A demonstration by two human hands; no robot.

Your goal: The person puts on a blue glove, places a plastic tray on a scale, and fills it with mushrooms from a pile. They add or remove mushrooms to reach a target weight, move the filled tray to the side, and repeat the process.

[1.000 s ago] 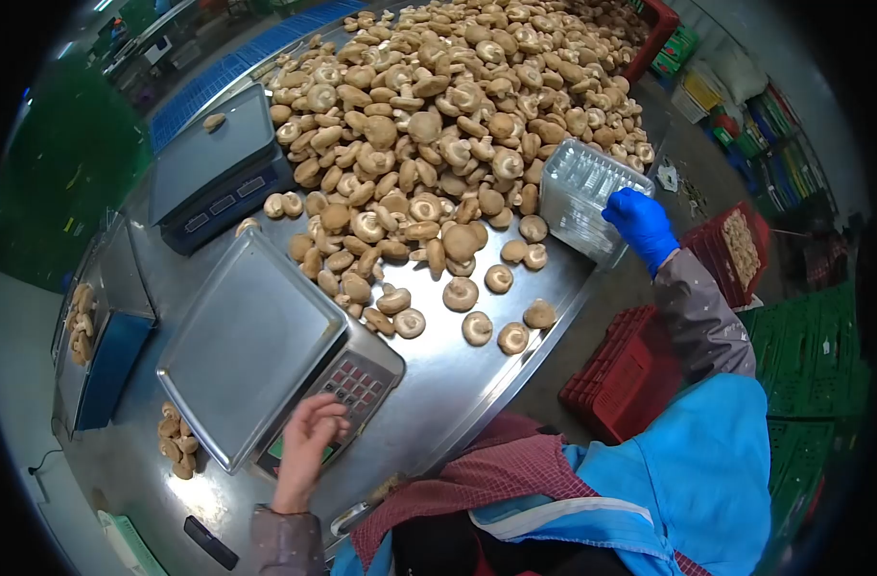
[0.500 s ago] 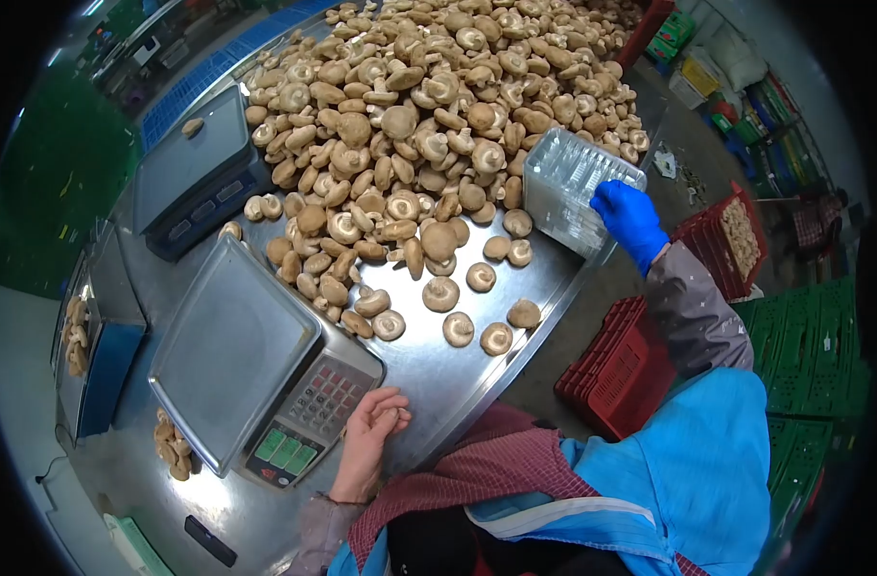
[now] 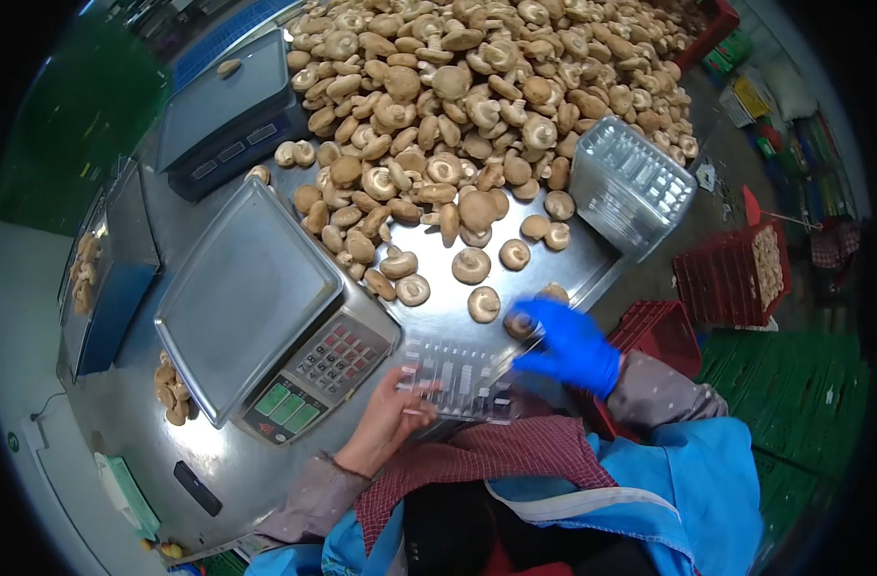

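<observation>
A clear plastic tray [image 3: 458,379] is held by its left side in my bare left hand [image 3: 397,411], above the table's front edge. My right hand [image 3: 568,348], in a blue glove, is right of the tray, blurred, with its fingers at a mushroom [image 3: 520,324]; its grip on it is unclear. Several loose mushrooms lie just beyond, one of them [image 3: 484,304] cap down. A large heap of mushrooms [image 3: 458,86] covers the back of the steel table. To the right, a stack of clear trays [image 3: 630,187] stands at the table edge.
A scale [image 3: 251,288] with a bare platform stands at left, a second scale [image 3: 223,106] behind it. Another scale [image 3: 122,278] bearing mushrooms is at far left. A black object [image 3: 198,489] lies near the front. Red crates [image 3: 659,331] and green crates [image 3: 794,394] stand at right.
My right hand has come from the tray stack to the loose mushrooms near the front edge. A single clear tray is now in my left hand. The view has shifted.
</observation>
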